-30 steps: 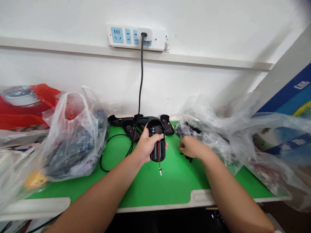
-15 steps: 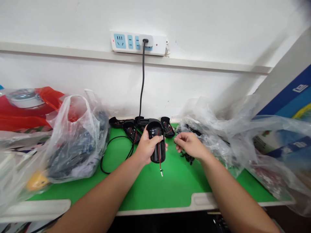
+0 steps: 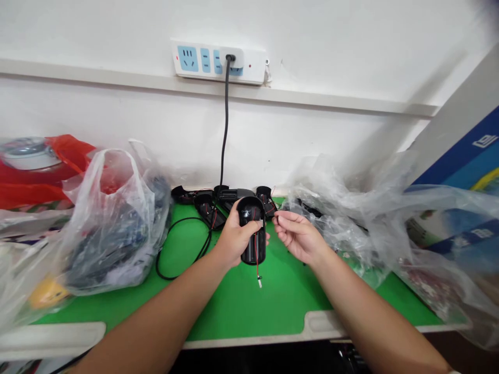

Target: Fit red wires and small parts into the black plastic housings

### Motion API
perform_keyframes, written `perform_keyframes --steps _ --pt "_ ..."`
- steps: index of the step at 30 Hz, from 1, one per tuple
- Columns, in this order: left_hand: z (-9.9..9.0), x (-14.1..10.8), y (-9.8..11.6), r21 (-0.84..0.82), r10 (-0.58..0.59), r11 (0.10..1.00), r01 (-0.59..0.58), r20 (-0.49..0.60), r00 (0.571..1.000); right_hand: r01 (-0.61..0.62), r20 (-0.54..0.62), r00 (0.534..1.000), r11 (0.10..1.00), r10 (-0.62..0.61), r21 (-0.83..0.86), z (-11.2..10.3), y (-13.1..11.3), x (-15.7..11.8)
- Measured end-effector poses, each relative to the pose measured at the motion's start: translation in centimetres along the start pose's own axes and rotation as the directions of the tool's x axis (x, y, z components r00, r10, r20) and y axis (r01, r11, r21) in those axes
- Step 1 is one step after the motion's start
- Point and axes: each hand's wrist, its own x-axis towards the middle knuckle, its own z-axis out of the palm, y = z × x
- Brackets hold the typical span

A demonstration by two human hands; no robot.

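Observation:
My left hand point(image 3: 237, 234) is wrapped round a black plastic housing point(image 3: 249, 208), its hollow side facing me and the thumb pressed on its inner edge. A red and black wire point(image 3: 257, 259) runs down out of the housing to a small white connector point(image 3: 260, 283) hanging below it. To the right, my right hand point(image 3: 298, 234) is closed in a pinch near the housing, apart from it. Something small and dark may be at its fingertips, too small to name. Behind lie several similar black housings point(image 3: 206, 205) with thin red wires.
A power strip point(image 3: 257, 72) on the wall holds a plug with a black cable point(image 3: 225, 130), coiled on the green table point(image 3: 280, 317). Filled clear plastic bags stand at the left point(image 3: 117, 228) and right point(image 3: 374, 234). A printed blue and white box leans at far right.
My right hand has risen from the table and moved slightly left, towards the housing, with its fingers turned more upward. My left hand keeps the housing in nearly the same place.

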Motion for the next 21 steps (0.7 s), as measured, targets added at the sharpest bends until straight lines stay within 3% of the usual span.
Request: perform_keyframes --steps 10,21 --pt "-0.2 0.1 -0.3 0.008 0.027 1.0 -0.027 0.013 1.0 -0.051 -0.061 0.997 0.997 0.047 -0.065 0.8 0.4 -0.5" --pt "-0.1 0.1 -0.5 0.063 0.067 0.996 -0.07 0.057 0.996 0.028 -0.05 0.998 0.977 -0.039 -0.213 1.2 0.8 -0.8"
